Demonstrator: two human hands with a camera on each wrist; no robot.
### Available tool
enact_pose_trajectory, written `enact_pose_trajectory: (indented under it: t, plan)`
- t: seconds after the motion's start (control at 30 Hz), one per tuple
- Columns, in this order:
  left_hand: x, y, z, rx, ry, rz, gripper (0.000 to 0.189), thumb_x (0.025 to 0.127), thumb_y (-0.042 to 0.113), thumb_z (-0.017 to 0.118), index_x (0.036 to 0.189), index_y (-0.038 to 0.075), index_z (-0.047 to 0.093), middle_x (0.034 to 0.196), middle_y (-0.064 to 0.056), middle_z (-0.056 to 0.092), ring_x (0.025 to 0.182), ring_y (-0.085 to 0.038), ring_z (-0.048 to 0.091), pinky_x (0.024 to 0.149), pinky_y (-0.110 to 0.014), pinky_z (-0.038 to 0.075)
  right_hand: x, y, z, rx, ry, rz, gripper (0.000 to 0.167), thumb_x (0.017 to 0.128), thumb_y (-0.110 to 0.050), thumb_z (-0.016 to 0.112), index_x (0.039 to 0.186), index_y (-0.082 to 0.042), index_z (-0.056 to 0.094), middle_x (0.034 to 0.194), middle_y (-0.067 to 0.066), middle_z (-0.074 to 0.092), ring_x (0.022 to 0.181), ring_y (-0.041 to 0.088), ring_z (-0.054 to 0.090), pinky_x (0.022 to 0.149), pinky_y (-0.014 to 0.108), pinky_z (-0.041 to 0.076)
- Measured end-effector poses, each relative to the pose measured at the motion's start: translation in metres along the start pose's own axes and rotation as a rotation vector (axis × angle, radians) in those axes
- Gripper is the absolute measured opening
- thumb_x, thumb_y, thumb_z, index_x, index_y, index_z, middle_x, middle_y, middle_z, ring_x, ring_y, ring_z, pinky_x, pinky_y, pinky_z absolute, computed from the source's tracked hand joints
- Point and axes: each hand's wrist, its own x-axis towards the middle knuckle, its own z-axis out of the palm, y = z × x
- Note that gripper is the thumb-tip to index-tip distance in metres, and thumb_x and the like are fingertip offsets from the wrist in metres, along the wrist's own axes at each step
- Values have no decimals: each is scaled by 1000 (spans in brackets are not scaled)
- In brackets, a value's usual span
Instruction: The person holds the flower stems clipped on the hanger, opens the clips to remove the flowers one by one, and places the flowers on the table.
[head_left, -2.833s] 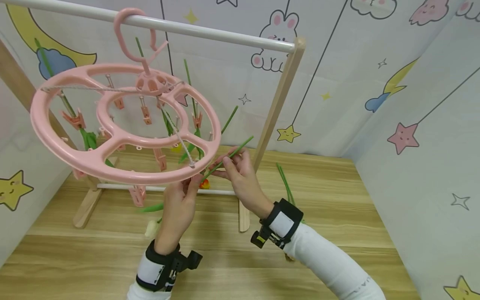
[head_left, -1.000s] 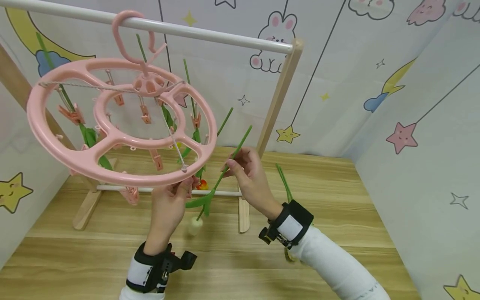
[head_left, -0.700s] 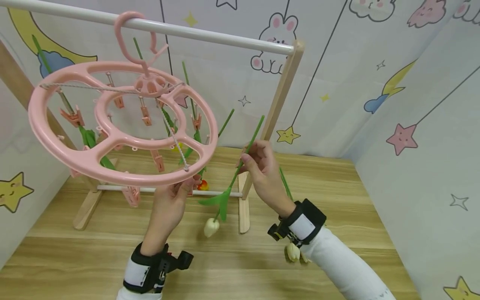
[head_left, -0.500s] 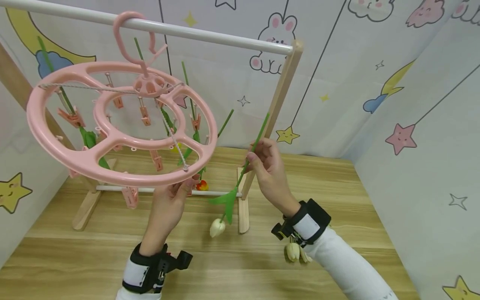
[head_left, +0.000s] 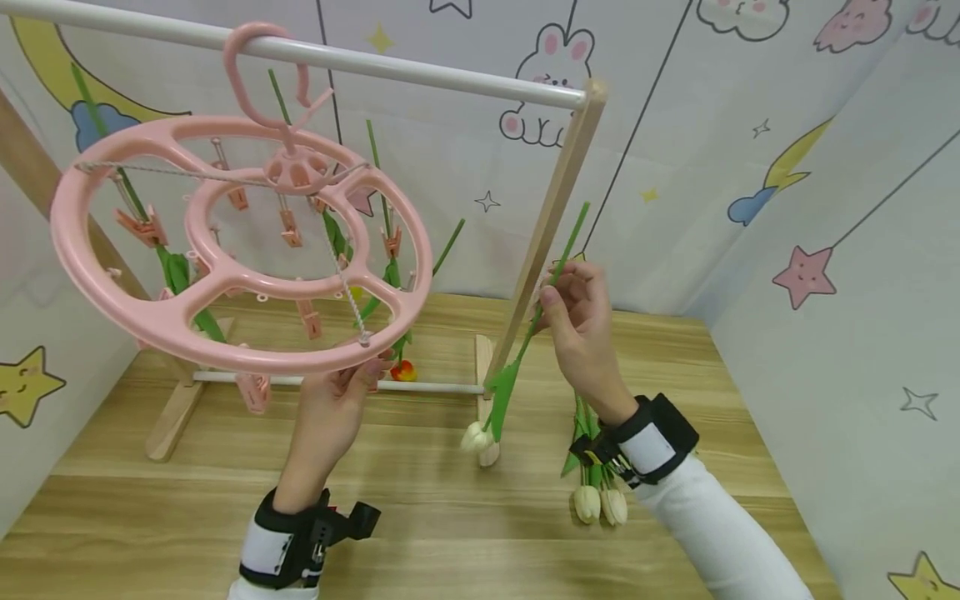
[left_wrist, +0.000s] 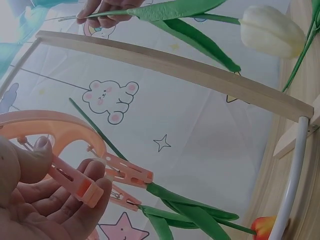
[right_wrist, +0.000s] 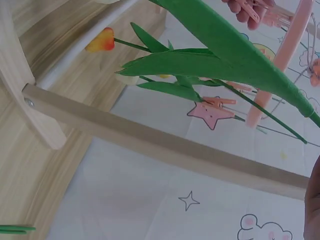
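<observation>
My right hand (head_left: 585, 333) pinches the green stem of an artificial white tulip (head_left: 476, 437) between thumb and fingers. The bloom hangs down to the left, in front of the frame's right foot. Under the near rim of the pink round clip hanger (head_left: 172, 321), my left hand (head_left: 330, 417) pinches a pink clothespin (left_wrist: 75, 182). In the left wrist view this clothespin has no stem in it, and the tulip (left_wrist: 272, 31) passes across the top. Nearby clothespins (left_wrist: 130, 170) grip tulip stems, one with a red-yellow bloom (head_left: 403, 371).
The hanger hooks over the white top bar (head_left: 420, 73) of a wooden frame, whose right post (head_left: 558, 192) stands between the hands. Several white tulips (head_left: 587, 504) lie on the wooden table (head_left: 420, 533) below my right wrist. Printed cloth walls (head_left: 675, 125) enclose the back and sides.
My right hand has carried the white tulip rightward, away from the hanger and past the right post. The tulips on the table have come into view. My left hand stays under the rim.
</observation>
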Motion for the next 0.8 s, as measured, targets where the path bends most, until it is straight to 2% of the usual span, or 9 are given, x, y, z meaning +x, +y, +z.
enact_pose_trajectory:
  t: [0.07,0.23,0.5,0.8]
  plan:
    - [0,0,0,3,5,2,23,100,10,56,118,-2,64,102,-20,71,81,3,61,70,-13,50,3,0,-6,-6,24,-30,24,104,-11,48,120,5,40,94,-4,55,72,13,56,59,19,51]
    - [0,-1,0,1,3,0,25,100,8,55,123,-2,63,106,-20,71,82,2,61,71,-13,51,9,0,-20,-33,74,-54,17,104,-11,48,120,-10,44,90,-5,54,68,9,54,55,19,46]
    - [-1,-2,-1,-15,6,0,26,100,7,54,124,-2,62,109,-23,70,85,1,64,72,-13,52,13,9,-37,-110,95,-83,18,103,-1,45,120,-1,45,89,-5,51,65,9,50,54,20,42]
    - [-1,-1,-2,-32,7,18,25,100,8,56,121,-3,63,110,-23,70,89,6,65,76,-11,52,20,17,-57,-207,139,-56,23,104,-9,45,125,2,45,86,-6,51,60,8,46,52,20,39]
